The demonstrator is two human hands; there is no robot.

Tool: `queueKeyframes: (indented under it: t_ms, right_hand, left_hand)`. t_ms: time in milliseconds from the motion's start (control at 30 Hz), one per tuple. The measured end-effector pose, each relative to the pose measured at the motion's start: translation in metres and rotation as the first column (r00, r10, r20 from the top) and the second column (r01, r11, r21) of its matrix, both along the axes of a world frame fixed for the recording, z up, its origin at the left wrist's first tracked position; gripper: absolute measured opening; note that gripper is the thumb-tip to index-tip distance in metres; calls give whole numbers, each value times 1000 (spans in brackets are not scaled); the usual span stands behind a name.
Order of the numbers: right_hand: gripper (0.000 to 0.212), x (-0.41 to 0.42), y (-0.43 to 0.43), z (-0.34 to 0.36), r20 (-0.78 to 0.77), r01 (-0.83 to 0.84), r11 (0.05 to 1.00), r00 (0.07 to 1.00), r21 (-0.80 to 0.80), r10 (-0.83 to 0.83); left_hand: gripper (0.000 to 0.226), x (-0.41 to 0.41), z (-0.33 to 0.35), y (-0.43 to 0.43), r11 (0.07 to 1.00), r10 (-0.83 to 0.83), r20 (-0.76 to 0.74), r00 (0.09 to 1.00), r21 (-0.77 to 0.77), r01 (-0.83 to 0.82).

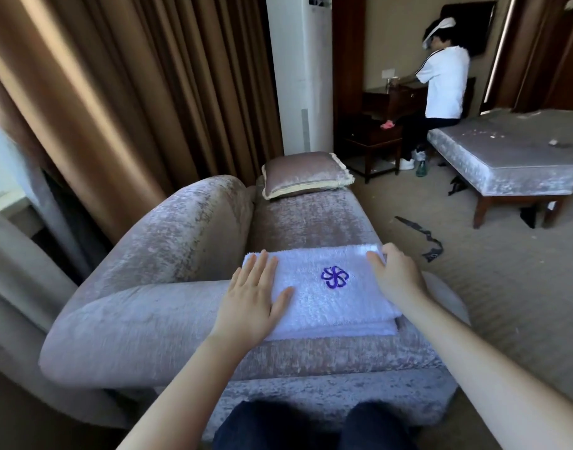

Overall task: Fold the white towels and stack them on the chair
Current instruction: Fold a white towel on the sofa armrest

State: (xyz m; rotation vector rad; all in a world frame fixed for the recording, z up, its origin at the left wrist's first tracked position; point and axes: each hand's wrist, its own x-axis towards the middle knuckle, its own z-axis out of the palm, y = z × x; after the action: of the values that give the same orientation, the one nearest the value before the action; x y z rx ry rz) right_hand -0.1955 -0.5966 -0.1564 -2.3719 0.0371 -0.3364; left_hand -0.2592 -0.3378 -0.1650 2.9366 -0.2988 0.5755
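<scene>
A stack of folded white towels (330, 306) is carried on the seat of the velvety chair (311, 222), and a cushion (306, 173) is laid at its far end.

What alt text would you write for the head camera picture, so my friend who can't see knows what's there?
A person's left hand lies flat and right hand rests on a folded white towel with a purple logo, stacked on a second folded towel on a velvet chair. Farther back are a cushion and another person in a white shirt.
</scene>
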Motion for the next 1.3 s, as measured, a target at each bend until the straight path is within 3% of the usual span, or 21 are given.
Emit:
queueKeyframes:
  t_ms: [67,167,233,333,400,500,700,867,933,1033,1100,1167,1233,1300]
  right_hand:
    - [29,1,-3,-2,-10,-31,999,999,44,32]
    - [34,4,-19,10,-46,-112,965,991,239,126]
    - [24,7,-30,16,-89,-165,916,973,366,211]
    - [27,12,-39,20,-70,-290,874,937,390,342]
    - [26,14,-39,23,-50,-337,830,916,445,399]
    - [22,16,-38,25,-34,-356,819,910,450,414]
    - [27,26,-46,28,42,-366,842,924,397,381]
    - [34,24,-38,10,77,-358,872,932,335,353]
    - [36,21,-41,5,69,-341,867,938,363,340]
    - [32,20,-41,13,20,-265,848,957,459,288]
    - [23,19,-37,20,-64,-171,866,972,469,226]
    - [49,16,-28,23,-137,-119,913,973,391,185]
    - [51,13,-16,19,-136,-128,944,975,305,177]
    - [47,14,-8,14,-123,-103,958,982,266,140]
  left_hand:
    - [78,-1,4,-1,998,19,4,1000,66,-20]
    - [53,-3,10,-8,981,-71,154,985,190,41]
    - [35,-10,16,-23,966,-248,256,934,139,218]
    - [24,-21,24,-60,876,-482,251,840,127,465]
    - [24,-22,21,-81,839,-539,233,809,231,493]
    - [16,-19,17,-97,843,-510,272,816,348,410]
    - [14,-26,25,-93,826,-561,298,772,263,499]
    - [8,-29,17,-90,809,-583,201,787,235,539]
    - [15,-33,16,-85,809,-587,139,797,102,578]
    - [27,-24,40,-53,843,-422,226,878,-259,471]
    - [29,0,58,-18,893,-187,258,948,-358,273]
    - [27,30,68,10,928,-23,85,996,-368,53]
    - [31,53,66,19,926,59,-185,981,-357,-123]
    - [35,64,59,19,910,59,-303,951,-375,-176]
